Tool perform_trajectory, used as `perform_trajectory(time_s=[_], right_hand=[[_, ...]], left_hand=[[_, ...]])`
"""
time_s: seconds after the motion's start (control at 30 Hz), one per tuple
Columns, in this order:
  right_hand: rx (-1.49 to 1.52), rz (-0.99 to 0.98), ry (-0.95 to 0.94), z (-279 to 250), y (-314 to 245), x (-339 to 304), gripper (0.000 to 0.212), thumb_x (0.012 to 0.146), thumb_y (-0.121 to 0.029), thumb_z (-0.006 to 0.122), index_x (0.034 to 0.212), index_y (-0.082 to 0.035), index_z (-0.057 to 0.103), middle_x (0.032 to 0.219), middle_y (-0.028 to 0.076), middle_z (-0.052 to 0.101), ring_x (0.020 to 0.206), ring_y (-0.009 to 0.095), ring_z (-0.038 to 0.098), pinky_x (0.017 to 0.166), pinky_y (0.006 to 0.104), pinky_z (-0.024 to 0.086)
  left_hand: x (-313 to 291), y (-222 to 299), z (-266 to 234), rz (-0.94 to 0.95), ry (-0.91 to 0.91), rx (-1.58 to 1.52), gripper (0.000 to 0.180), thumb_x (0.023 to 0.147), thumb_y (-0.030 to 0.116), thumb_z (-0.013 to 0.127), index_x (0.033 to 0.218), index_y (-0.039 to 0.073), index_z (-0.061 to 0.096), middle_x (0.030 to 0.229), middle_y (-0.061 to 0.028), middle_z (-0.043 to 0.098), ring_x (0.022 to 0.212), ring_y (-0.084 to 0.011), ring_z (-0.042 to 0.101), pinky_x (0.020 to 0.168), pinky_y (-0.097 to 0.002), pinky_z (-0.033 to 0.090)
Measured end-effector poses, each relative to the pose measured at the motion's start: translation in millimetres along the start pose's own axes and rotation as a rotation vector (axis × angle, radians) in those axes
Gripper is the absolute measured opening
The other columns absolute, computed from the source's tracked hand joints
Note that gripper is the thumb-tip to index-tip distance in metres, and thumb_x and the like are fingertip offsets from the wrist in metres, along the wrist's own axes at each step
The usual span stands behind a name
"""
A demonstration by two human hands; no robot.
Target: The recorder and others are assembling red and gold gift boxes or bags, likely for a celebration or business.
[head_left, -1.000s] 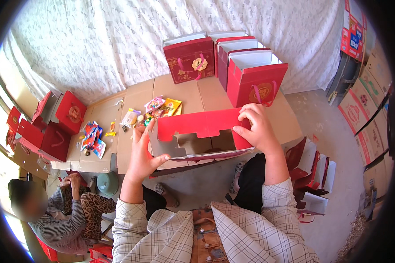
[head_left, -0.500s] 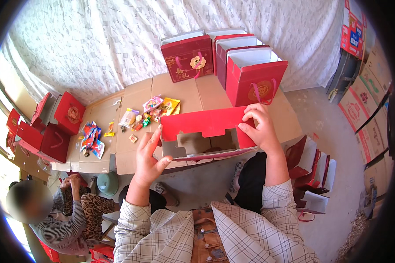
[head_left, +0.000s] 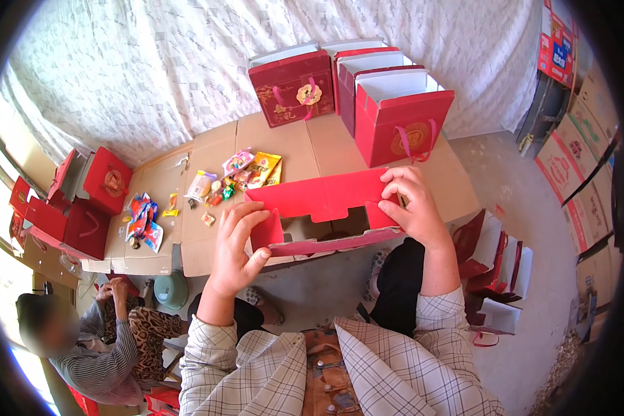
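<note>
A red cardboard gift box [head_left: 319, 194] is held at the table's front edge, its open side facing up. The long far flap stands raised, and a notched cutout shows in the opening. At the left end, the fingers of my left hand [head_left: 233, 253] press on a short side flap that leans inward, with the thumb apart on the near side. My right hand [head_left: 417, 208] pinches the right end between thumb and fingers. The bottom of the box is mostly in shadow.
Several red gift boxes [head_left: 405, 128] stand open at the back of the cardboard-covered table [head_left: 295, 149]. Wrapped snacks [head_left: 239, 173] and blue-red packets [head_left: 143, 220] lie left. More boxes stand at far left [head_left: 87, 225] and lower right [head_left: 499, 315]. A person [head_left: 107, 353] sits at left.
The left side flap of the box has turned inward, and my left fingers have moved up onto it. My right hand keeps its grip with little shift.
</note>
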State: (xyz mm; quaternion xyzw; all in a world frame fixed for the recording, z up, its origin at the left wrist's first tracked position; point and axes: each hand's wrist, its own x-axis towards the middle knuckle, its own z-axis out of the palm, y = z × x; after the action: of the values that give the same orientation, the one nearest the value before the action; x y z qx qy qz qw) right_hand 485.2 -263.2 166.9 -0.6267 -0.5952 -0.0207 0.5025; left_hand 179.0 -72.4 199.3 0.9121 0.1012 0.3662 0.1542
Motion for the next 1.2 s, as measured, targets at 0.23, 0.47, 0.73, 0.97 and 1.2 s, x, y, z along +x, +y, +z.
perform_trajectory(time_s=[0.23, 0.47, 0.73, 0.97, 1.2], right_hand=[[0.208, -0.028, -0.019, -2, 13, -17, 0.032, 0.097, -0.033, 0.066, 0.108, -0.004, 0.072, 0.135, 0.014, 0.061, 0.129, 0.033, 0.052, 0.111, 0.0439, 0.038], [0.136, -0.047, 0.073, 12, -3, -32, 0.057, 0.100, -0.052, 0.057, 0.117, 0.000, 0.071, 0.144, 0.018, 0.058, 0.136, 0.037, 0.049, 0.114, 0.0484, 0.036], [0.168, 0.059, 0.251, 32, -17, -32, 0.035, 0.090, -0.016, 0.074, 0.121, 0.001, 0.068, 0.138, 0.017, 0.061, 0.131, 0.036, 0.054, 0.111, 0.0449, 0.041], [-0.394, -0.241, 0.220, 33, -35, -38, 0.026, 0.082, -0.021, 0.079, 0.099, -0.003, 0.071, 0.118, 0.012, 0.068, 0.109, 0.035, 0.062, 0.094, 0.0473, 0.051], [-0.461, -0.233, 0.125, 43, -44, -40, 0.056, 0.085, -0.053, 0.071, 0.111, -0.004, 0.068, 0.132, 0.017, 0.062, 0.119, 0.036, 0.056, 0.100, 0.0502, 0.047]], left_hand=[[-8, -3, 6, 0.015, -0.031, -0.052, 0.055, 0.097, 0.052, 0.053, 0.103, 0.001, 0.072, 0.126, -0.0230, 0.062, 0.122, -0.0435, 0.054, 0.104, -0.0515, 0.043], [-13, -3, 15, -0.007, 0.035, -0.028, 0.037, 0.094, 0.035, 0.059, 0.099, 0.000, 0.072, 0.123, -0.0218, 0.065, 0.121, -0.0428, 0.056, 0.103, -0.0513, 0.044], [-14, 11, 26, -0.127, 0.129, 0.029, 0.029, 0.079, 0.001, 0.067, 0.108, -0.001, 0.070, 0.122, -0.0191, 0.065, 0.119, -0.0400, 0.058, 0.106, -0.0493, 0.044], [-13, 12, 25, -0.059, 0.103, 0.135, 0.035, 0.077, 0.001, 0.072, 0.113, 0.002, 0.072, 0.120, -0.0162, 0.064, 0.118, -0.0389, 0.058, 0.102, -0.0471, 0.048], [-15, 12, 25, -0.044, 0.076, 0.176, 0.035, 0.078, 0.004, 0.072, 0.113, 0.002, 0.073, 0.122, -0.0160, 0.064, 0.119, -0.0396, 0.058, 0.102, -0.0473, 0.048]])
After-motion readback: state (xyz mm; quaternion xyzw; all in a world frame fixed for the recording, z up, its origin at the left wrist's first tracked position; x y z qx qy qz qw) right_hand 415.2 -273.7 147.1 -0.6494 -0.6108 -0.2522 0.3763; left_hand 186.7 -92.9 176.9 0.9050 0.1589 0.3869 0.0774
